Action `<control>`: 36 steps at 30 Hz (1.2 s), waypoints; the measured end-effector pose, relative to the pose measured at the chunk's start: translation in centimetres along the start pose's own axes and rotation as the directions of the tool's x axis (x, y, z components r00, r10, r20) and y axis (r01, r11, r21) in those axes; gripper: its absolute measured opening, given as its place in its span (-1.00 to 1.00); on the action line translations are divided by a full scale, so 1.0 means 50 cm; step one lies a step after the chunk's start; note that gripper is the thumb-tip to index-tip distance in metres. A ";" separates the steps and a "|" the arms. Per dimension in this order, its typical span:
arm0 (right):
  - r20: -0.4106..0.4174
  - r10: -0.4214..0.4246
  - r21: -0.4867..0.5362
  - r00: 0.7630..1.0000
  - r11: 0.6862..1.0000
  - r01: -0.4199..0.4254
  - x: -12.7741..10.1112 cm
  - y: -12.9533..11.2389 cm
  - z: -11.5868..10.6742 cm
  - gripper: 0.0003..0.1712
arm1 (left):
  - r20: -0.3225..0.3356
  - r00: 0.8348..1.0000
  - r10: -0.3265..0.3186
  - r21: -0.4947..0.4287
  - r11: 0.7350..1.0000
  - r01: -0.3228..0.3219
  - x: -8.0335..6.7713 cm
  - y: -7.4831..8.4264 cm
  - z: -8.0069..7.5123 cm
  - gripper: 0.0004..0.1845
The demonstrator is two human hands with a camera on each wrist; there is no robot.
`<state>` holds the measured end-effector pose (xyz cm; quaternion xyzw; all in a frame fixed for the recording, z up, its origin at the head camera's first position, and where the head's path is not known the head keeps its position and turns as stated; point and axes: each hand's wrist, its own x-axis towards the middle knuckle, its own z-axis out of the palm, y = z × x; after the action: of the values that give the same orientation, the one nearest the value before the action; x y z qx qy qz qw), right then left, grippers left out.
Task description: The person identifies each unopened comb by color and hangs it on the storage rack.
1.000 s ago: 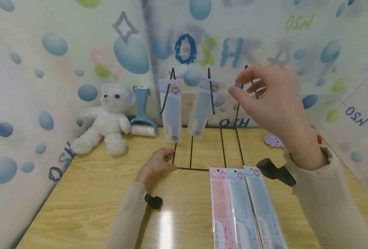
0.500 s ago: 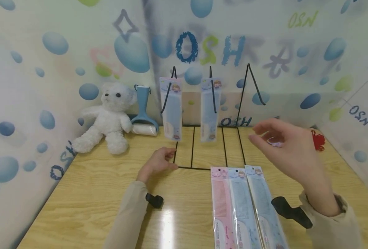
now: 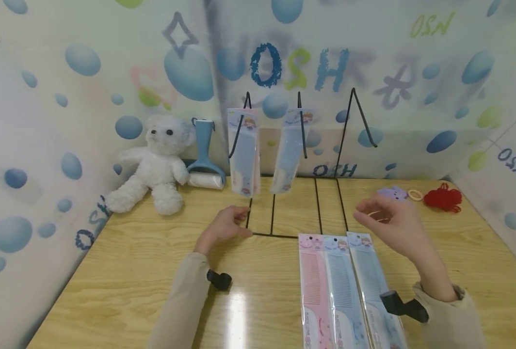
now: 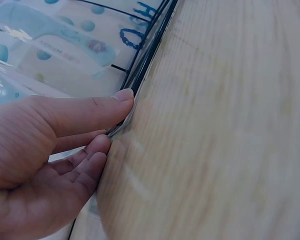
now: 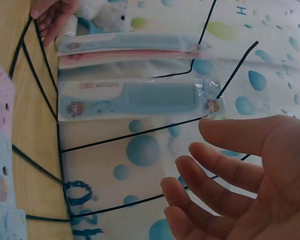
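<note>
A black wire rack [image 3: 319,208] with three hooks stands on the wooden table. My left hand [image 3: 225,225] grips the front left corner of its base, thumb and fingers on the wire [image 4: 152,47]. From the left hook hang packaged combs [image 3: 244,150], a blue one with pink behind it. One blue packaged comb [image 3: 289,152] hangs tilted from the middle hook. My right hand [image 3: 393,220], holding nothing, hovers right of the rack with loosely curved fingers. Below it lie a pink packaged comb [image 3: 313,286] and two blue packaged combs [image 3: 341,281] side by side.
At the back left sit a white teddy bear [image 3: 157,165] and a blue lint roller [image 3: 204,155]. A purple toy [image 3: 392,193], a yellow ring [image 3: 415,195] and a red fuzzy item [image 3: 443,198] lie at the back right. A patterned curtain [image 3: 393,48] hangs behind the table.
My right hand has come down from beside the right hook to above the table at right. The comb on the middle hook has swung. My left hand keeps its hold.
</note>
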<state>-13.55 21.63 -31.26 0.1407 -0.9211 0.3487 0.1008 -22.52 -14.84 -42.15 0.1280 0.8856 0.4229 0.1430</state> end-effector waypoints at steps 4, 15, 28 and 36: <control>0.048 0.052 0.003 0.998 0.999 -0.052 0.000 0.039 0.007 -0.78 | 0.003 1.000 0.008 0.002 1.000 -0.008 0.003 0.001 0.001 -0.25; 0.154 0.185 0.028 0.971 0.981 -0.192 0.006 0.119 0.030 -0.67 | 0.002 1.000 0.004 0.000 1.000 -0.004 0.006 0.003 0.001 -0.25; 0.307 0.331 -0.017 0.892 0.939 -0.343 0.005 0.201 0.052 -0.46 | -0.014 1.000 0.005 0.004 1.000 -0.005 0.000 -0.002 0.002 -0.26; 0.341 0.352 -0.033 0.872 0.931 -0.363 0.005 0.217 0.059 -0.44 | -0.001 1.000 0.013 -0.004 1.000 -0.013 0.003 -0.007 0.003 -0.26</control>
<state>-17.61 27.41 -40.02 0.0279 -0.9288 0.3464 -0.1286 -22.66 -14.91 -42.55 0.1333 0.8839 0.4259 0.1402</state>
